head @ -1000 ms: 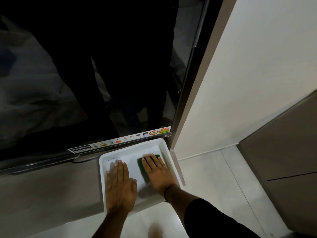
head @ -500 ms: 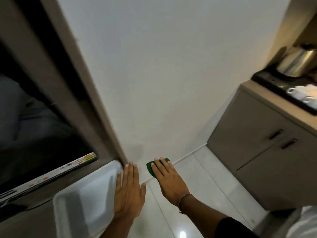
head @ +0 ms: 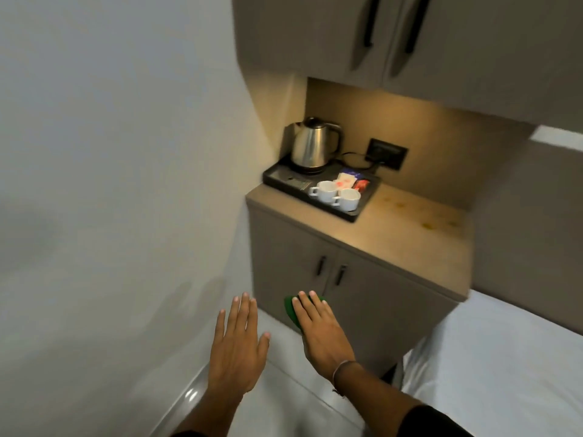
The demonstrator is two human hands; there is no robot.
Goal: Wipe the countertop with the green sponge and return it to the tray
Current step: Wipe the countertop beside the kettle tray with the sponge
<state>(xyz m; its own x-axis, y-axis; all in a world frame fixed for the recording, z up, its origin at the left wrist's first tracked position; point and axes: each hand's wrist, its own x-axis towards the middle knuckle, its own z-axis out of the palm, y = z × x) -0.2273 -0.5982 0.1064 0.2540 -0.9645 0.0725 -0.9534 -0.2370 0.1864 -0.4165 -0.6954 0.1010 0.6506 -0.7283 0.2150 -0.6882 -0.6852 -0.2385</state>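
Note:
My right hand (head: 321,329) holds the green sponge (head: 291,311) under its flat fingers, in the air in front of the lower cabinet. Only the sponge's left edge shows beside the fingers. My left hand (head: 238,345) is held out flat beside it, fingers apart, holding nothing. The beige countertop (head: 407,234) lies ahead and to the right, with a few yellowish stains near its back right. The white tray is out of view.
A black tray (head: 362,209) on the countertop's left carries a steel kettle (head: 312,146), two white cups (head: 337,192) and sachets. Wall cabinets (head: 410,42) hang above. A white wall is at left, a white bed (head: 504,373) at lower right.
The view has swung right from the TV and white tray to the cabinet counter. My right hand has lifted the sponge out of the tray and carried it along; my left hand has left the tray.

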